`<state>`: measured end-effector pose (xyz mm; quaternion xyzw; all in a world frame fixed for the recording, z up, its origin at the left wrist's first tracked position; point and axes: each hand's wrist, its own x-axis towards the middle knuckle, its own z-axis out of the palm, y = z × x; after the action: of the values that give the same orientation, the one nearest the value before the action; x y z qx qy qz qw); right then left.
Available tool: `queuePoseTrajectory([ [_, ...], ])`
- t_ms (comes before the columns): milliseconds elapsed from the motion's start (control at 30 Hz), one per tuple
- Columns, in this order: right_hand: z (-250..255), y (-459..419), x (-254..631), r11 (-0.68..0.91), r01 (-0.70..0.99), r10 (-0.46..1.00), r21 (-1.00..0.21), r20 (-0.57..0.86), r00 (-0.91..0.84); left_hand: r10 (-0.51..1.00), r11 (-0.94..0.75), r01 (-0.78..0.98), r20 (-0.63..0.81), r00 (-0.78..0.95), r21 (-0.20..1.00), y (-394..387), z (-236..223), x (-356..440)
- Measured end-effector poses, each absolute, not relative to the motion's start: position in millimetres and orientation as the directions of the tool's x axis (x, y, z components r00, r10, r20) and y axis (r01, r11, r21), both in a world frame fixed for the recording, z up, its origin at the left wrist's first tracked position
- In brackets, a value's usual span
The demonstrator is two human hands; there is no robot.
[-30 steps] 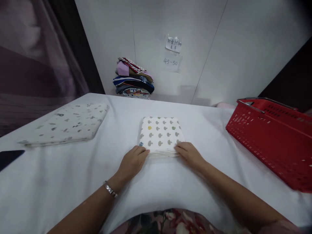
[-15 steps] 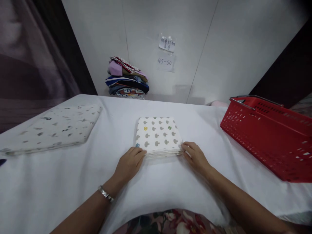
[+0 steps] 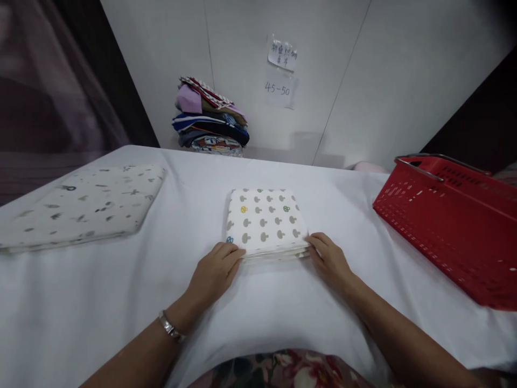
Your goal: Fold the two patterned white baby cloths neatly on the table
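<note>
A white cloth printed with grey mushrooms lies folded into a thick square in front of me. A few of its mushrooms are yellow, green or blue. My left hand pinches its near left corner, fingertips over the top layer. At the near right corner, my right hand has thumb and fingers closed on the edge. Several layers show along the near side between both hands. A silver watch band circles my left wrist.
A white-covered table bears everything. At left lies another folded patterned cloth. To the right stands a red basket with metal handles. Behind the table, folded fabrics are stacked by a wall with paper notes.
The view has tilted and shifted slightly. Both hands stay at the near corners of the mushroom cloth, which remains folded in about the same place.
</note>
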<state>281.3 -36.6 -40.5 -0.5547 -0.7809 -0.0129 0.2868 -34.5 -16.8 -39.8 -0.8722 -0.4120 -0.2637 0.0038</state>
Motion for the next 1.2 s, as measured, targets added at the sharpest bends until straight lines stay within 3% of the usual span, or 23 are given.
queuePoseTrajectory([
  [100, -40.9, -29.8, 284.5, 0.351, 0.886, 0.858, -0.303, 0.482, -0.175, 0.709, -0.676, 0.708, 0.445, 0.547, 0.206, -16.8, -38.9, -32.9],
  [267, -51.9, -32.1, 285.4, 0.266, 0.9, 0.916, -0.346, 0.381, -0.124, 0.718, -0.671, 0.713, 0.415, 0.558, 0.203, -17.1, -39.5, -31.9],
  [867, -51.2, -41.5, 281.8, 0.189, 0.881, 0.961, -0.435, 0.266, -0.075, 0.741, -0.663, 0.683, 0.392, 0.545, 0.305, -17.3, -39.7, -34.0],
  [1067, -19.8, -49.4, 275.7, 0.269, 0.833, 0.945, -0.484, 0.298, -0.132, 0.757, -0.649, 0.677, 0.379, 0.532, 0.346, -20.6, -38.7, -33.5],
  [1200, 10.0, -42.1, 241.3, 0.476, 0.786, 0.867, -0.395, 0.358, -0.346, 0.765, -0.642, 0.672, 0.372, 0.526, 0.37, -21.1, -38.0, -32.6],
])
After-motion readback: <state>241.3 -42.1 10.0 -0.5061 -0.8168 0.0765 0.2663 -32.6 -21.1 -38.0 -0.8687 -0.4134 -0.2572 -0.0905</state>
